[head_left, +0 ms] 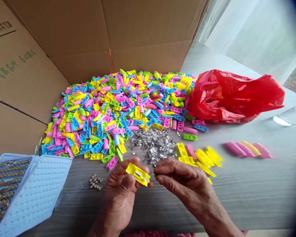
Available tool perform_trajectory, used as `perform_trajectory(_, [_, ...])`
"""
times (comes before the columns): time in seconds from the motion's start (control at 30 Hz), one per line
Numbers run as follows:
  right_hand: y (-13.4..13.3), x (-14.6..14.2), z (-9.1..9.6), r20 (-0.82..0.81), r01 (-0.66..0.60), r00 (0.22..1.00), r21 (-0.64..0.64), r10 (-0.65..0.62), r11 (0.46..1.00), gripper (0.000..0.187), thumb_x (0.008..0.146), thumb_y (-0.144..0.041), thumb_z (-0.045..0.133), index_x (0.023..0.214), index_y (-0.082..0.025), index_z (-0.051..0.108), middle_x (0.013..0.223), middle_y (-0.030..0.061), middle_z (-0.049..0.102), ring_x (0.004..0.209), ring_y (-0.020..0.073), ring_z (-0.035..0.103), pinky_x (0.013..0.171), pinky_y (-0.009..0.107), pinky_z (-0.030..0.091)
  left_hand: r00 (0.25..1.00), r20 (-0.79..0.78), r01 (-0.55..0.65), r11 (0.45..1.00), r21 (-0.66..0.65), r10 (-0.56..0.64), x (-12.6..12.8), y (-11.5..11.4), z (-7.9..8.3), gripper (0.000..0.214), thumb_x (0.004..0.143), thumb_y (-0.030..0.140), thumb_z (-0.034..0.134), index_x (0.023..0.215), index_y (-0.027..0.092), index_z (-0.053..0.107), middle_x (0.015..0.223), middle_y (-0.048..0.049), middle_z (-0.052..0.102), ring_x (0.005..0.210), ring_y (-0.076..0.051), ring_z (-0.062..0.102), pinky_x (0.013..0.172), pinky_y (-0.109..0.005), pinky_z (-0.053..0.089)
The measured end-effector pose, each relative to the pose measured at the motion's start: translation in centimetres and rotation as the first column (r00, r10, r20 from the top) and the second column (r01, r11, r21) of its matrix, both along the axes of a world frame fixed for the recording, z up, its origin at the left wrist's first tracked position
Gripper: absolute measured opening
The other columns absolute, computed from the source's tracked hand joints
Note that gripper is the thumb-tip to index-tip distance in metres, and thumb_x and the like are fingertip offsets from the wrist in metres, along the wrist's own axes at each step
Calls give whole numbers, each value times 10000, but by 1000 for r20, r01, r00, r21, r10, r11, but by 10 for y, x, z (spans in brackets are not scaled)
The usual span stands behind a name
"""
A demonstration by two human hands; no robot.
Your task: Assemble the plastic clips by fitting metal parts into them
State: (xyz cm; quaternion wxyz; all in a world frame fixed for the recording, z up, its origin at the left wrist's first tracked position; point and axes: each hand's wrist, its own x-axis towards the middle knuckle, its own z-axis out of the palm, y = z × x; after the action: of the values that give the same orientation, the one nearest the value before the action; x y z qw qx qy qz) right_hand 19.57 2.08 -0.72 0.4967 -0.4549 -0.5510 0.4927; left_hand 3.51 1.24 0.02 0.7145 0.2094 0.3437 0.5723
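My left hand (123, 191) grips a yellow plastic casing (130, 168) between thumb and fingers, its hollow side turned up. Inside the casing lie shiny button cells (138, 173) and, beside them toward its right end, a clear or silvery small part. Just to the right, my right hand (185, 184) is pinched, thumb against fingertips; a tiny dark bit shows there, too small to name. Behind the hands spreads a heap of small silvery metal pieces (154, 143). Several yellow casings (204, 158) lie beyond my right hand.
A large pile of pink, blue, green and yellow casings (118, 108) rests against cardboard walls (148, 29). Loose button cells (96, 182) lie left of my hands, near a blue tray (49, 184) of cells. At right are a red plastic bag (219, 98), pink casings (236, 149) and a clear glass (291, 115).
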Motion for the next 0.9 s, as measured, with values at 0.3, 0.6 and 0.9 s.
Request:
perform_trajectory(0.3, [-8, 0, 32, 214, -35, 976, 285, -28, 958, 198, 791, -57, 642, 864, -240, 664, 758, 26, 647, 686, 153, 641, 593, 238, 536, 988, -141, 70, 997, 40, -64, -2, -4, -5, 229, 670, 302, 805, 893, 257, 778, 856, -31, 778, 676, -144, 666, 669, -222, 534])
perform_trajectory(0.6, [-11, -9, 32, 391, -87, 918, 360, -66, 929, 208, 803, -49, 623, 882, -241, 639, 756, 25, 622, 663, 146, 618, 585, 263, 509, 975, -194, 119, 991, 68, -104, -4, -6, -7, 219, 715, 254, 775, 932, 286, 772, 864, -26, 777, 728, -147, 679, 697, -201, 522])
perform_trajectory(0.9, [-6, -11, 30, 496, -163, 865, 427, -79, 890, 204, 807, -26, 597, 897, -207, 629, 765, 41, 627, 668, 148, 598, 588, 286, 502, 978, -186, 111, 990, 87, -94, -5, -6, -9, 244, 694, 212, 793, 930, 267, 773, 897, -33, 786, 789, -162, 701, 725, -198, 535])
